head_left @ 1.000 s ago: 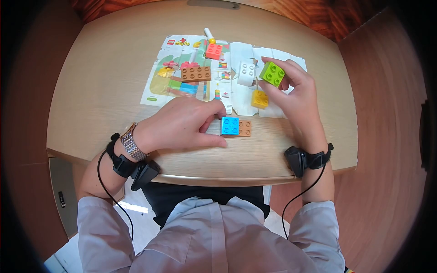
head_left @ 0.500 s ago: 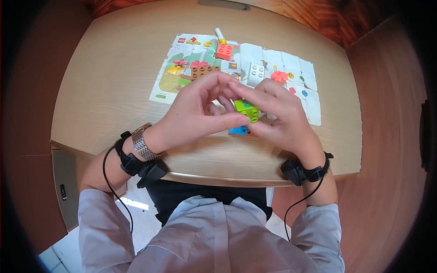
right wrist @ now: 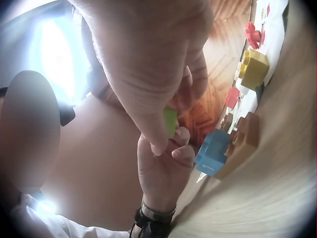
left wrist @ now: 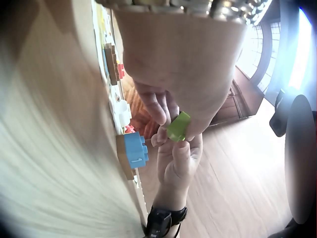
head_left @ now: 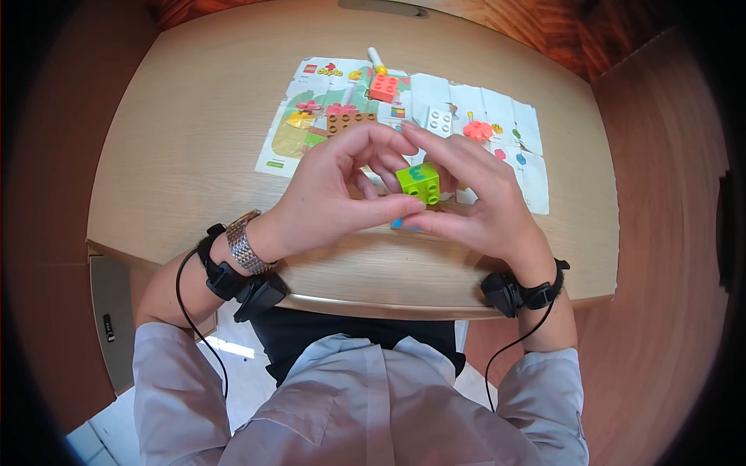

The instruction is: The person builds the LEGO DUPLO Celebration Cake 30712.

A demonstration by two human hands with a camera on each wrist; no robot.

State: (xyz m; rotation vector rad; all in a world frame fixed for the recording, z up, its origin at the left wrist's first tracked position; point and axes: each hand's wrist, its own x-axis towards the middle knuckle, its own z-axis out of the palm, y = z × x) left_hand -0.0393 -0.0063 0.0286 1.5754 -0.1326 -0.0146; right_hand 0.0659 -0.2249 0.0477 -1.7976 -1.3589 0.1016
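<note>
Left hand (head_left: pixel 330 190) and right hand (head_left: pixel 495 193) clamped fingers on the green brick (head_left: pixel 418 184), studs (head_left: pixel 431 199) toward six o'clock; turning it likely wanted light pressure.

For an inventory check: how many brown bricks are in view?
2: one brown brick on the printed sheet, another brown brick beneath the blue brick. More may be hidden.
</note>
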